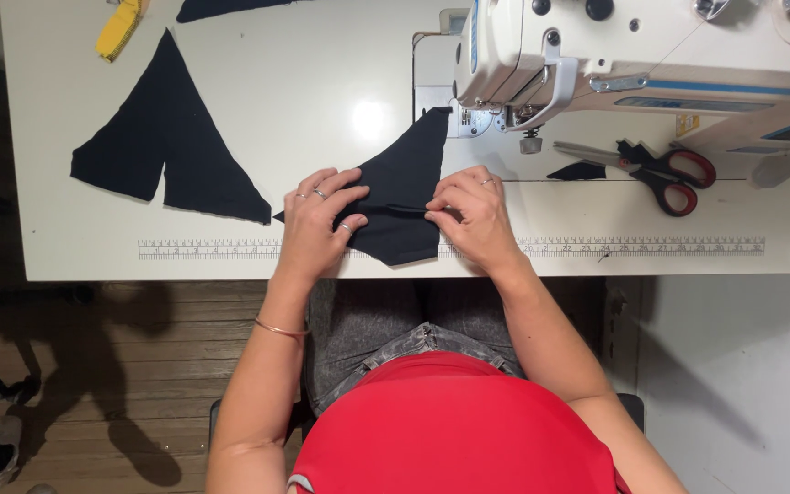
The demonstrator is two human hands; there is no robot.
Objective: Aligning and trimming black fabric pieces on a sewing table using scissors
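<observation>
Both hands down on a black fabric piece (404,197), roughly triangular, spread flat on the white sewing table (322,101). Left hand (314,224) pressed on the cloth's left part, fingers spread and laid flat across it, rings on several fingers, a thin bangle (280,328) on the wrist just behind. Right hand (473,215) at the cloth's right edge, thumb and forefinger pinched together on a narrow black fold or strip (400,209) running sideways across the fabric from one hand to the other; remaining fingers curled over the table just past the edge. Fabric mostly between the two hands, its upper point stretching away from them toward the sewing machine (614,55), its lower edge just short of the printed ruler strip (669,246) along the table's near side. Beyond the right hand and off to its right, a small black scrap (578,171), then red-handled scissors (660,171), blades pointing back toward the hands, both well apart from the grip. Presser foot area of the machine just beyond the cloth's tip; contact between them impossible to tell. Well to the left of the left hand, a larger black cut piece (171,137) shaped like two joined wedges, lying flat and clear of the held fabric. Farther beyond that, at the table's far left corner, a yellow object (121,29), partly cut off by the frame edge, and another black piece (221,7) at the top edge. No containers visible near either hand.
</observation>
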